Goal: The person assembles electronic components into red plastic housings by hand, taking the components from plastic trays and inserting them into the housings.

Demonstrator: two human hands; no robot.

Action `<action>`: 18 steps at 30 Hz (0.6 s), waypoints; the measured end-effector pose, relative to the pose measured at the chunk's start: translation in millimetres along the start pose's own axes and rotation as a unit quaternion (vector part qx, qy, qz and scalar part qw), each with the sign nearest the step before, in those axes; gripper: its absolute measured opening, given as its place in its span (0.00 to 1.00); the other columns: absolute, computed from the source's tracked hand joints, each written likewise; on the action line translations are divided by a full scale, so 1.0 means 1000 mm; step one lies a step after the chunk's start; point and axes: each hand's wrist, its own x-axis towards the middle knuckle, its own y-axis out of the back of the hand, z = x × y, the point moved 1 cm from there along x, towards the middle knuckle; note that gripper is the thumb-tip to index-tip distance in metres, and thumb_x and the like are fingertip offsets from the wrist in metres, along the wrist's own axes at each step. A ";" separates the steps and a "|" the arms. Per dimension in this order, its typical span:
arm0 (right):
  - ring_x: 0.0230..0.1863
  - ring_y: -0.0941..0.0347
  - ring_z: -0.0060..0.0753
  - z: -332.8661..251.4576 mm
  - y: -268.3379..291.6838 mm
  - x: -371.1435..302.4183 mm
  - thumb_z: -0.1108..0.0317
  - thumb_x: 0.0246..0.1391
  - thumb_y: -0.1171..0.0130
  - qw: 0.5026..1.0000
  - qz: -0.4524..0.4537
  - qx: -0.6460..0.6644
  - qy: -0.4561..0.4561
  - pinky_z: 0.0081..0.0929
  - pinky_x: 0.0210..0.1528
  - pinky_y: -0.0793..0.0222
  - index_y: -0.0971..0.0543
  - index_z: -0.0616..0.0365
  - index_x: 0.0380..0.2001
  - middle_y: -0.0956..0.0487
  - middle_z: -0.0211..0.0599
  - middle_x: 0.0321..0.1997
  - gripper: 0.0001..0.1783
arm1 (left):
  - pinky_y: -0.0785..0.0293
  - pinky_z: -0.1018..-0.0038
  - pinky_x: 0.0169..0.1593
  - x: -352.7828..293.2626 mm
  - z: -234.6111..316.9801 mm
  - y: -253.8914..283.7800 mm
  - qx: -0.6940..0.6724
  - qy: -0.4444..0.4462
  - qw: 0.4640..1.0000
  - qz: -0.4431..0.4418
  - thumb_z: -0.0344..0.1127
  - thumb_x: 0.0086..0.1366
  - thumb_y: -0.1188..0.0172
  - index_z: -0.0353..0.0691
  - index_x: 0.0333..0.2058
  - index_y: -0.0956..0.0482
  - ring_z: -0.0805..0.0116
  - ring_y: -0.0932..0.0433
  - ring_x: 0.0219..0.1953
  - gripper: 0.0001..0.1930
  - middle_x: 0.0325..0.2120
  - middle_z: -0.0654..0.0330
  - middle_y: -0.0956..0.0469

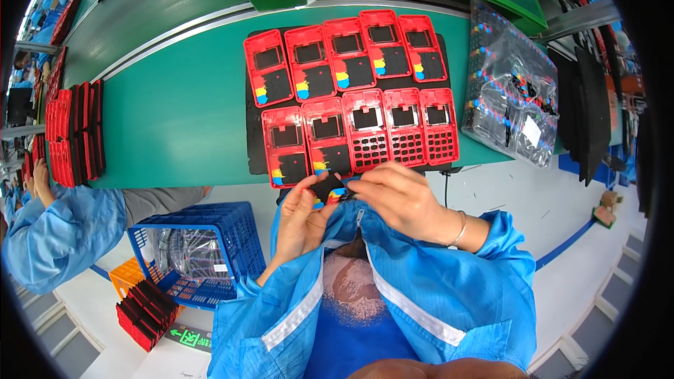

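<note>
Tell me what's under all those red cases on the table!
A flat black board shows at their edges, under the red cases. The board's middle is mostly covered, so anything else beneath them stays hidden.

Passage existed over the green tabletop [168, 116] left of the red handheld-device casings [366, 131]; rightward, plastic-bagged parts [507, 88] obstructed.

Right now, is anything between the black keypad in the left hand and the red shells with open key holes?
Only the right hand, beside the black keypad and, in this view, overlapping the red shells slightly; nothing else visible intervenes.
</note>
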 end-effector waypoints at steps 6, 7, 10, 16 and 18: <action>0.44 0.21 0.35 0.015 0.020 0.000 0.70 0.43 0.36 0.945 0.022 -0.289 0.150 0.35 0.47 0.25 0.15 0.60 0.42 0.19 0.35 0.41 0.18 | 0.24 0.51 0.67 0.001 0.009 -0.017 0.067 -0.006 0.996 0.057 0.32 0.79 0.49 0.32 0.63 0.29 0.52 0.22 0.62 0.18 0.62 0.46 0.26; 0.44 0.22 0.34 0.020 0.014 -0.003 0.69 0.45 0.37 0.944 0.001 -0.297 0.146 0.36 0.50 0.26 0.15 0.59 0.42 0.19 0.35 0.41 0.18 | 0.24 0.51 0.67 0.001 0.009 -0.017 0.065 -0.004 0.996 0.056 0.32 0.79 0.49 0.32 0.63 0.29 0.52 0.22 0.62 0.18 0.62 0.46 0.26; 0.45 0.22 0.36 0.025 0.012 -0.009 0.70 0.44 0.37 0.951 -0.014 -0.280 0.128 0.35 0.51 0.25 0.16 0.60 0.42 0.19 0.37 0.43 0.18 | 0.23 0.52 0.66 0.001 0.010 -0.016 0.064 -0.002 0.996 0.065 0.31 0.79 0.49 0.31 0.64 0.30 0.52 0.22 0.61 0.19 0.61 0.45 0.26; 0.48 0.21 0.42 0.030 0.018 -0.006 0.74 0.46 0.33 0.978 -0.051 -0.189 0.073 0.42 0.54 0.25 0.16 0.62 0.44 0.19 0.39 0.46 0.18 | 0.22 0.54 0.66 0.000 0.010 -0.015 0.072 0.000 0.996 0.059 0.30 0.79 0.50 0.31 0.64 0.31 0.52 0.22 0.61 0.19 0.61 0.44 0.26; 0.48 0.21 0.42 0.031 0.016 -0.004 0.75 0.45 0.32 0.977 -0.037 -0.197 0.068 0.43 0.55 0.26 0.16 0.62 0.44 0.19 0.39 0.46 0.18 | 0.22 0.54 0.66 0.001 0.010 -0.015 0.071 -0.003 0.996 0.056 0.30 0.79 0.50 0.31 0.64 0.31 0.52 0.22 0.61 0.19 0.61 0.44 0.26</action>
